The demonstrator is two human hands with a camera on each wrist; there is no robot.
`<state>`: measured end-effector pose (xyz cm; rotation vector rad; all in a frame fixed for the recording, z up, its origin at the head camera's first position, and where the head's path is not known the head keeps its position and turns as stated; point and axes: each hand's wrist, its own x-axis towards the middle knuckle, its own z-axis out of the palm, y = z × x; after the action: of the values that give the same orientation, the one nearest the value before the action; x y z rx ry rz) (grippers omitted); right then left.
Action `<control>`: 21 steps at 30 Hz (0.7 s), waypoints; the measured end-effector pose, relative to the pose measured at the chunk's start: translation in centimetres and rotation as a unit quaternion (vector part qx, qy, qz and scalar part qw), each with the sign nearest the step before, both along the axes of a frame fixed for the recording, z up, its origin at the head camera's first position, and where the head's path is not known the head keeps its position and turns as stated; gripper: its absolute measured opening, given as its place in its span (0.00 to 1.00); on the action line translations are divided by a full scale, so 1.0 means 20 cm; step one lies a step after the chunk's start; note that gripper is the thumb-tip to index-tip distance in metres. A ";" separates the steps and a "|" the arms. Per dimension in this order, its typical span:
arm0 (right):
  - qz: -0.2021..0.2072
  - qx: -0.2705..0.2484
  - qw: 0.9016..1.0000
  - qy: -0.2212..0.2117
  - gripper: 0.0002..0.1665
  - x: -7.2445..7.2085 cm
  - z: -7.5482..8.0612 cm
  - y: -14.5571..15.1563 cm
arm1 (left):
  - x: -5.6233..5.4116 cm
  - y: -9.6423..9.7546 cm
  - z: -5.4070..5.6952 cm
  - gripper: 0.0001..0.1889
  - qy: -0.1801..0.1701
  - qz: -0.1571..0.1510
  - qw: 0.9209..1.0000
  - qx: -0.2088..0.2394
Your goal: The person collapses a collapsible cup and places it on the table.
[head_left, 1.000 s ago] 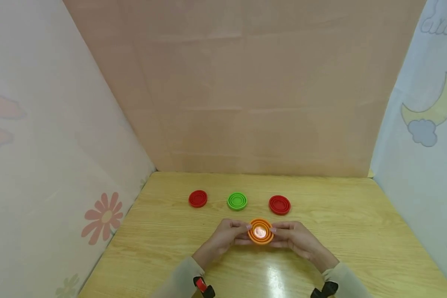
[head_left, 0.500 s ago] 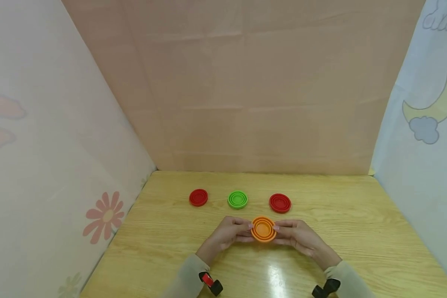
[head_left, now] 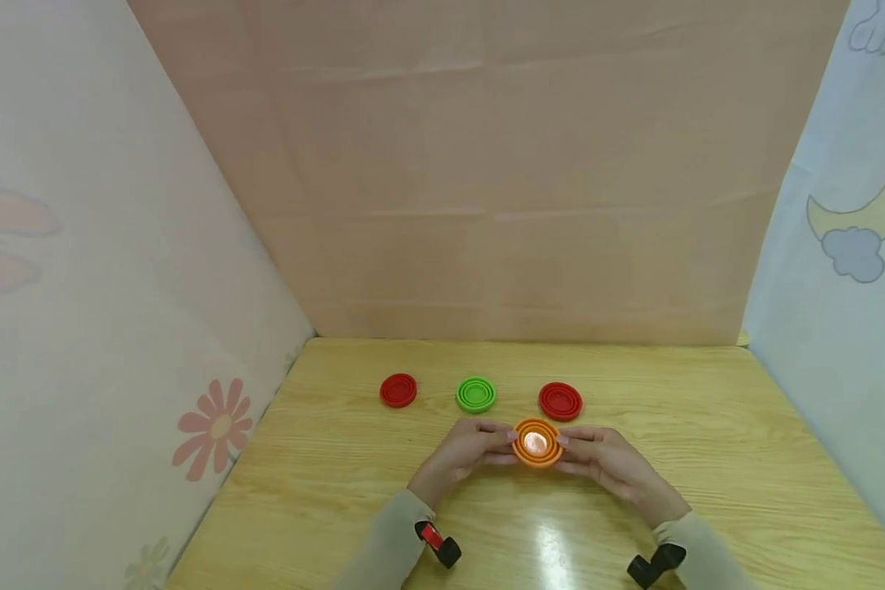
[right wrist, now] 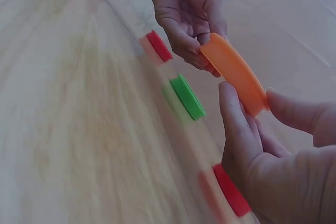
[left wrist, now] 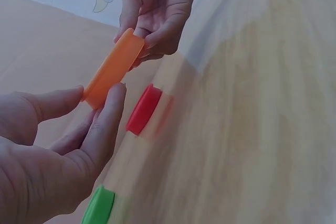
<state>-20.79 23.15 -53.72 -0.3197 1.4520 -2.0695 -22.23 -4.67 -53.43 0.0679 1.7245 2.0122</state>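
Observation:
An orange collapsible cup (head_left: 536, 443), folded flat into concentric rings, is held between both hands above the table. My left hand (head_left: 475, 451) pinches its left edge, thumb on the upper rim and fingers beneath. Opposite it, my right hand (head_left: 614, 463) pinches the right edge the same way. Both wrist views show the cup's smooth side wall (left wrist: 113, 69) tilted and raised off the tabletop. Just beyond the hands lie a red collapsed cup (head_left: 560, 401) on the right, a green one (head_left: 475, 395) in the middle and another red one (head_left: 398, 390) on the left.
The light wooden table (head_left: 708, 426) ends at a brown paper backdrop (head_left: 501, 205). White patterned sheets stand on the left (head_left: 118, 246) and right (head_left: 841, 344). Each sleeved wrist wears a black strap mount.
Both hands have carried the orange cup slightly right and away from the body, closer to the right red cup. Its tilt shifts a little, and the cups on the table stay put.

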 end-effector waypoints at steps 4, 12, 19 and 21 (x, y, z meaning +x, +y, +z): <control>-0.014 0.002 1.000 0.008 0.15 -0.02 0.02 0.07 | -0.06 0.08 0.01 0.13 0.008 -0.012 1.000 -0.004; -0.056 0.021 0.998 0.004 0.14 -0.09 0.00 0.24 | -0.14 0.27 0.05 0.10 0.022 -0.005 1.000 -0.010; -0.070 0.016 0.997 -0.016 0.17 -0.15 0.02 0.40 | -0.19 0.47 0.08 0.06 0.037 0.021 0.998 -0.042; -0.074 0.018 0.997 -0.017 0.18 -0.17 0.03 0.44 | -0.21 0.53 0.09 0.05 0.041 0.026 0.998 -0.041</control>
<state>-24.12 32.00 -53.11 -0.1662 1.5311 -2.1512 -26.46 5.90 -51.71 0.0799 1.8776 1.9984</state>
